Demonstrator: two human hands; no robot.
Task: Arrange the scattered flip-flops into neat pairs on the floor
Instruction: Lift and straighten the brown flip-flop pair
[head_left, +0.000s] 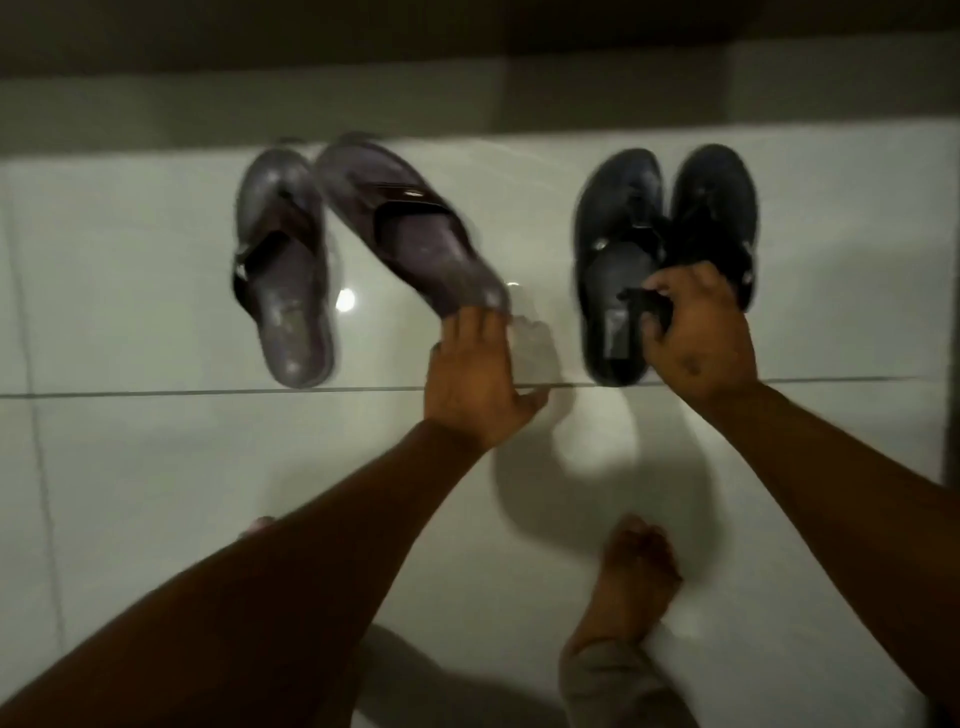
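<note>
1. Head view, looking down on pale glossy floor tiles (156, 467), both bare forearms reaching forward.
2. Left hand (475, 374): fingers pressed on the heel of a brown flip-flop (405, 228); grip partly hidden, seemingly pinching the heel edge, thumb splayed out to the side.
3. That brown flip-flop: angled, toe swung away toward the far left, blurred, heel at the fingertips.
4. Further left of the left hand: second brown flip-flop (283, 270), flat and straight, toe close to its partner's toe, heels well apart.
5. Right hand (696, 332): curled around the dark strap of a black flip-flop (618, 249), covering its heel side.
6. Just beyond the right hand: second black flip-flop (719, 208), lying beside the first, touching or nearly so, its heel hidden behind the knuckles.
7. Near side of both hands: grout line (208, 392) across the tiles, arm shadows, a bare foot (628, 582) below the right hand.
8. Far side of the shoes: dark wall base (467, 104).
</note>
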